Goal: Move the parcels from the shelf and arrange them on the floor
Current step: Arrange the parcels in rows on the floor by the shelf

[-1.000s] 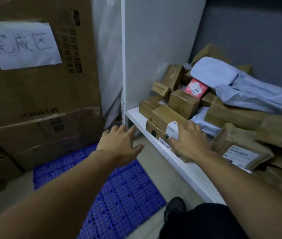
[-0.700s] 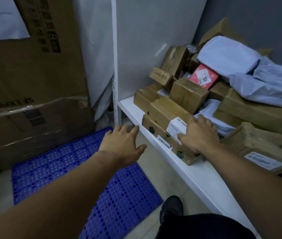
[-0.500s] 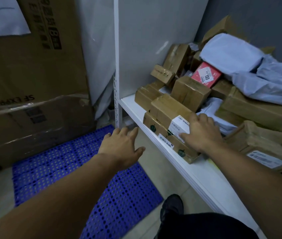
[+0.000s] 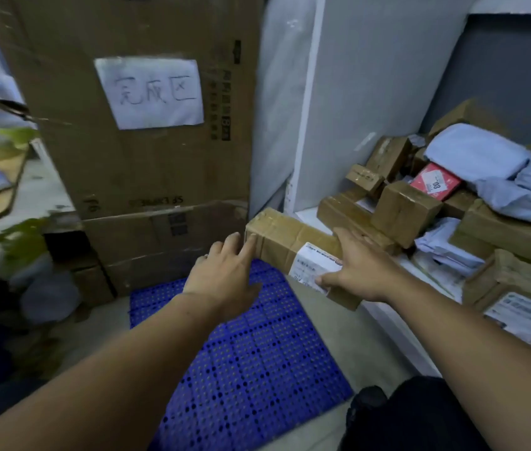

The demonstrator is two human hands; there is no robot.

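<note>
A long brown cardboard parcel (image 4: 285,242) with a white label hangs in the air beyond the edge of the white shelf (image 4: 384,307), above the floor. My right hand (image 4: 360,271) grips its near end, fingers over the top and thumb on the label. My left hand (image 4: 225,278) touches its far end with straight fingers. Several more brown parcels (image 4: 403,208), a red box (image 4: 434,182) and grey mailer bags (image 4: 485,157) lie piled on the shelf. A blue perforated mat (image 4: 244,356) covers the floor below.
Tall taped cardboard boxes (image 4: 134,177) with a handwritten paper sign stand behind the mat. A green plant (image 4: 17,236) and a table edge are at the left. My dark shoe (image 4: 368,398) is near the mat's right corner.
My right hand has pulled the long parcel off the shelf to the left. My left hand has risen to meet the parcel's far end. The view has swung left.
</note>
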